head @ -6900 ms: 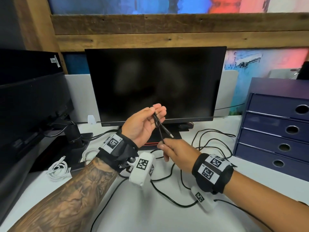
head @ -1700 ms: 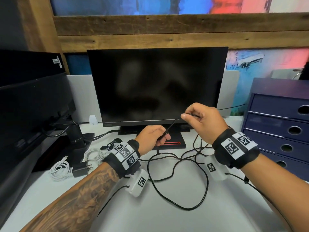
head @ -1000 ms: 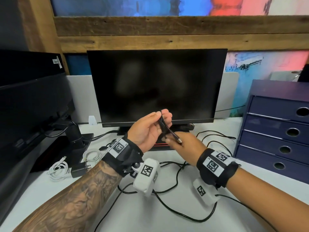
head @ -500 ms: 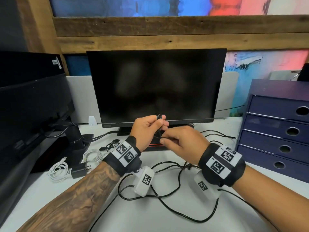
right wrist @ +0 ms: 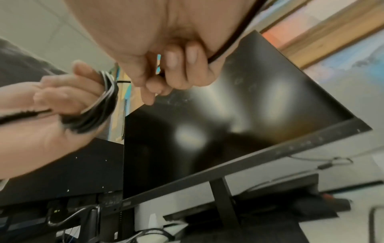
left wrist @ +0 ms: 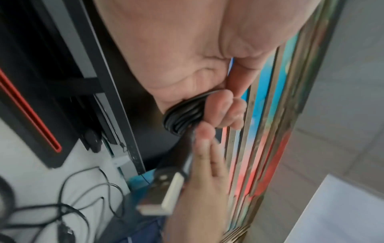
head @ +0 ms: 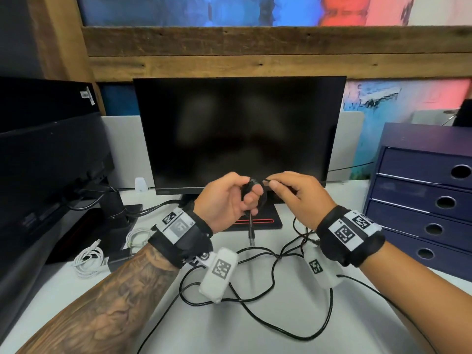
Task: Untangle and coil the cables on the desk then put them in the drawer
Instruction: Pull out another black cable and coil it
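The left hand has its fingers curled through a small coil of black cable, the plug hanging below it. The right hand, just beside, pinches the free strand. The slack on the bench below both hands is looped over itself and could snag, pulling the coil loose.

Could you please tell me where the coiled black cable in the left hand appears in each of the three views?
Head: the black cable coil sits at centre, wound round the left hand's fingers, before the monitor.
Left wrist: the coil is at centre, under the palm, its USB plug hanging below.
Right wrist: the coil is at left, on the left hand.
Shared landmark: the dark monitor.
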